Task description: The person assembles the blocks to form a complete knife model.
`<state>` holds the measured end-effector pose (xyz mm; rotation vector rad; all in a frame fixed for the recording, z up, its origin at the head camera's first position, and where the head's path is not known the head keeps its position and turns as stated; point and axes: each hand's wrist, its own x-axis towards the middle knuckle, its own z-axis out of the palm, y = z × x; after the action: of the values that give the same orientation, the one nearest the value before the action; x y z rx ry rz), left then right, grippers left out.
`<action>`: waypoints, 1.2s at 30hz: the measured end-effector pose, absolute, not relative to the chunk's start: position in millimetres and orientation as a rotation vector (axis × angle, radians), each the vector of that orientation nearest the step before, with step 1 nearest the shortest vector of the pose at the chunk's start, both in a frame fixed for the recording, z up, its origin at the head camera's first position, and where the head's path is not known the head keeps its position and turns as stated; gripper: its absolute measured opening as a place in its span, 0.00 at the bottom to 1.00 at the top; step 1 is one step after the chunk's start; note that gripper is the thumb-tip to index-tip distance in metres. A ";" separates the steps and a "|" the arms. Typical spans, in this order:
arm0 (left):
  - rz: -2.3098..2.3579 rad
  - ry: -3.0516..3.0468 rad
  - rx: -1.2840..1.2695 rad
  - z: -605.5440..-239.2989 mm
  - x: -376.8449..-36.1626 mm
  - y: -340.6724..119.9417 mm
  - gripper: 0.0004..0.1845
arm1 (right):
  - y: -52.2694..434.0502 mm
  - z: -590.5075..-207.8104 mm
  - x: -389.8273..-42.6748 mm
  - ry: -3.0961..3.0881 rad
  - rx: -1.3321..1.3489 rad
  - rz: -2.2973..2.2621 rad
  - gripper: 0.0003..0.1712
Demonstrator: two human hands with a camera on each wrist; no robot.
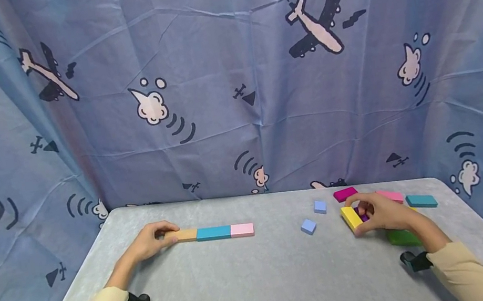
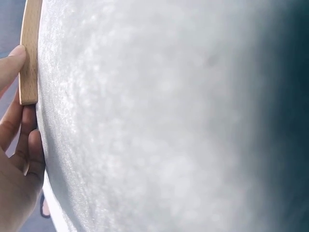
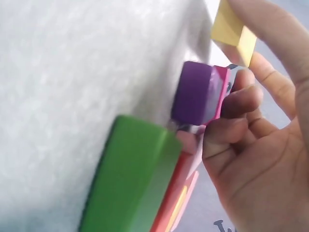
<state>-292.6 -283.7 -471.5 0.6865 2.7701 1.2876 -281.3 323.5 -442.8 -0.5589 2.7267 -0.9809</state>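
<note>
At the left of the table, my left hand (image 1: 150, 240) pinches the outer end of a light orange wooden block (image 1: 187, 235). That block lies end to end with a blue block (image 1: 214, 233) and a pale pink block (image 1: 242, 230), forming a straight row. In the left wrist view, the thumb presses the side of the wooden block (image 2: 30, 63). Over on the right, my right hand (image 1: 387, 211) holds a yellow block (image 1: 351, 218) between thumb and fingers, tilted. A purple block (image 3: 193, 94) stands just beyond the curled lower fingers, partly hidden in the head view.
Two small light blue blocks (image 1: 308, 226) lie between the row and the right hand. Around that hand are magenta (image 1: 344, 194), pink (image 1: 392, 195), teal (image 1: 421, 201) and green blocks (image 1: 404, 238). A patterned blue curtain (image 1: 213, 96) hangs behind the grey table (image 1: 246, 293).
</note>
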 end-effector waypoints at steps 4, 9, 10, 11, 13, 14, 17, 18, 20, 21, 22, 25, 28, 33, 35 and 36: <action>1.289 2.769 0.683 -471.4 -293.2 -283.9 0.12 | 322.5 -440.9 -277.1 2.722 -0.599 -1.076 0.33; 1.279 2.774 0.677 -472.4 -292.8 -284.9 0.12 | 320.5 -438.7 -272.3 2.601 -0.599 -1.279 0.34; 1.279 2.772 0.676 -472.7 -292.8 -285.0 0.12 | 319.5 -438.5 -271.7 2.575 -0.592 -1.307 0.35; 1.276 2.773 0.677 -472.9 -292.7 -285.3 0.12 | 318.2 -438.1 -271.1 2.547 -0.587 -1.331 0.35; 1.277 2.769 0.676 -473.3 -292.7 -285.3 0.12 | 314.6 -437.5 -269.8 2.510 -0.571 -1.358 0.36; 1.280 2.766 0.676 -473.3 -292.8 -285.2 0.12 | 312.5 -437.3 -269.3 2.495 -0.560 -1.370 0.37; 1.281 2.765 0.683 -473.0 -293.2 -285.2 0.12 | 305.4 -436.3 -267.8 2.442 -0.557 -1.413 0.38; 1.283 2.765 0.684 -472.7 -293.3 -285.0 0.13 | 303.0 -436.4 -267.7 2.432 -0.558 -1.427 0.39; 1.283 2.767 0.688 -472.4 -293.7 -285.4 0.13 | 298.1 -436.8 -268.4 2.421 -0.594 -1.439 0.39; 1.281 2.770 0.690 -472.3 -293.9 -285.5 0.13 | 295.7 -437.0 -268.8 2.433 -0.615 -1.428 0.38; 1.279 2.772 0.691 -472.2 -294.0 -285.6 0.13 | 293.3 -437.4 -269.2 2.449 -0.634 -1.413 0.38; 1.275 2.771 0.691 -472.5 -294.2 -286.3 0.13 | 285.5 -438.8 -270.6 2.525 -0.705 -1.336 0.35; 1.272 2.767 0.687 -473.5 -294.3 -286.6 0.13 | 277.9 -440.5 -271.2 2.560 -0.735 -1.309 0.33; 1.262 2.768 0.680 -474.7 -294.9 -287.1 0.12 | 269.0 -443.1 -271.9 2.575 -0.782 -1.330 0.29; 1.258 2.769 0.680 -473.9 -295.1 -286.4 0.12 | 267.0 -443.7 -273.0 2.591 -0.791 -1.321 0.28; 1.256 2.769 0.680 -473.7 -295.2 -285.9 0.12 | 266.1 -443.8 -273.5 2.599 -0.787 -1.310 0.28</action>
<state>-295.2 -285.9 -473.7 0.6802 2.7694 1.2555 -273.5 266.1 -443.8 -0.7869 2.5987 -1.3097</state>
